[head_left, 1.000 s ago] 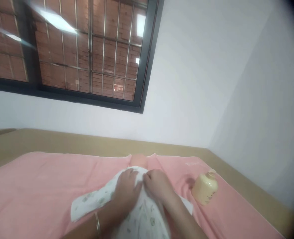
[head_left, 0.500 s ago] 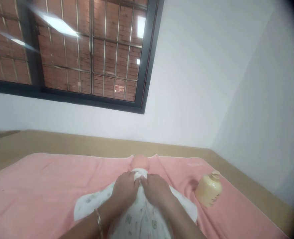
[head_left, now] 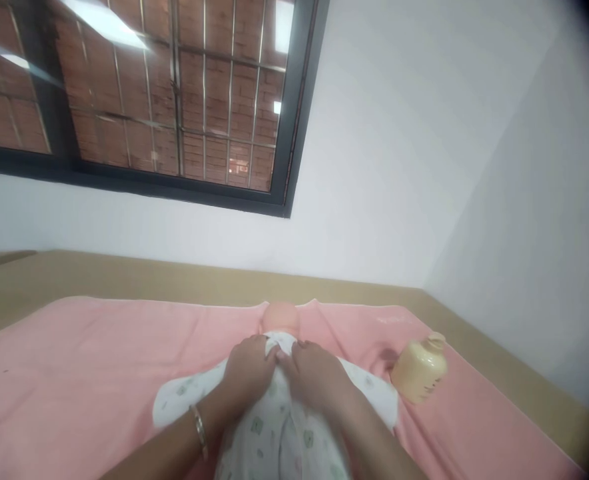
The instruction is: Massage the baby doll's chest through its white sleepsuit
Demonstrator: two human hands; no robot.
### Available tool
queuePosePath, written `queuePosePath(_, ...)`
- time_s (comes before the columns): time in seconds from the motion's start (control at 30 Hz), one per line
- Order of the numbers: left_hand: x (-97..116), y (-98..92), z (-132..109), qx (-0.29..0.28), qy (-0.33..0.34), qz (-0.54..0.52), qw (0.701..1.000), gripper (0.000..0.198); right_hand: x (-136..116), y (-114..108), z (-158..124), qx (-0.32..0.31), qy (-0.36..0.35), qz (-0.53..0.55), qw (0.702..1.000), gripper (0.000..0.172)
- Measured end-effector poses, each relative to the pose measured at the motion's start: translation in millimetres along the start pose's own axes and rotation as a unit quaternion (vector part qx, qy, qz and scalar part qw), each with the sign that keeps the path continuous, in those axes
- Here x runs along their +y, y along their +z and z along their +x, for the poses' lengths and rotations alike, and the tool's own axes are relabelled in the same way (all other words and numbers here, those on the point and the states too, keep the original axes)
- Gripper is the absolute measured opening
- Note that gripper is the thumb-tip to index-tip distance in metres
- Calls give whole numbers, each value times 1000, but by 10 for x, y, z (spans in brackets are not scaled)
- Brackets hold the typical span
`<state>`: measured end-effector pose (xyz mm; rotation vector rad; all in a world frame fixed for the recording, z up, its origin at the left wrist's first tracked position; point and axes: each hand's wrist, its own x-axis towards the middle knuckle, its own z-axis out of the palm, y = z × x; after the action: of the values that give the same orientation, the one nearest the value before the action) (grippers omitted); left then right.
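Note:
A baby doll (head_left: 281,316) lies on a pink towel, its smooth head toward the wall. It has on a white baby gown (head_left: 280,433) with a small green print, the sleeves spread out to both sides. My left hand (head_left: 252,370) is closed on the left side of the gown's front, just below the neck. Close beside it, my right hand (head_left: 312,373) is closed on the right side of the same cloth. Both thumbs nearly meet at the middle. The fingertips are partly hidden in the fabric, and the doll's body is covered.
The pink towel (head_left: 124,360) covers much of a tan surface (head_left: 214,279). A cream-coloured bottle-shaped container (head_left: 419,370) stands at the right on the towel. Behind are a white wall (head_left: 374,167) and a dark-framed window (head_left: 174,190) with metal bars.
The camera view has tilted slightly downward, so the scene sits a little higher. Both hands stay at the gown's neck with only slight movement.

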<state>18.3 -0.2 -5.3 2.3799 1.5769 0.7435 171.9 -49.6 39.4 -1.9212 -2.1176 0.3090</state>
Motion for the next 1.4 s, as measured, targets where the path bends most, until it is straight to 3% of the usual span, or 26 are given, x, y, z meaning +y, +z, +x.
queuePosePath(0.23,57,64,1,58,74,22,995,33,162,-36,250,-74,56,58,994,78)
queuePosePath(0.4,54,-6,5,3,1,61,998,33,21,-30,42,-18,13,-29,999,66)
queuePosePath(0.5,27,-2,16,7,37,52,998,30,-69,26,-46,5,-27,-82,996,56)
queuePosePath(0.67,37,66,10,76,120,39,989,35,87,2,160,-17,26,-37,999,70)
queuePosePath(0.77,63,47,-1,60,72,58,994,32,182,-54,242,-40,46,45,997,71)
queuePosePath(0.9,65,-12,-3,15,3,82,997,37,49,-67,112,-10,17,-31,999,68)
queuePosePath(1.0,50,8,-4,23,46,90,995,31,-55,-77,6,8,-25,-64,998,70)
queuePosePath(1.13,55,80,-16,92,122,90,984,32,70,-111,78,-12,-3,-21,1000,70)
queuePosePath(1.2,69,77,-13,99,110,88,985,34,169,-107,150,-34,22,21,999,71)
queuePosePath(1.27,78,39,-3,68,57,87,992,36,207,-84,182,-41,35,38,998,71)
queuePosePath(1.33,77,-7,7,24,5,82,996,39,160,-52,152,-21,26,7,999,68)
queuePosePath(1.4,69,-33,6,7,2,84,996,39,61,-24,80,11,3,-39,999,64)
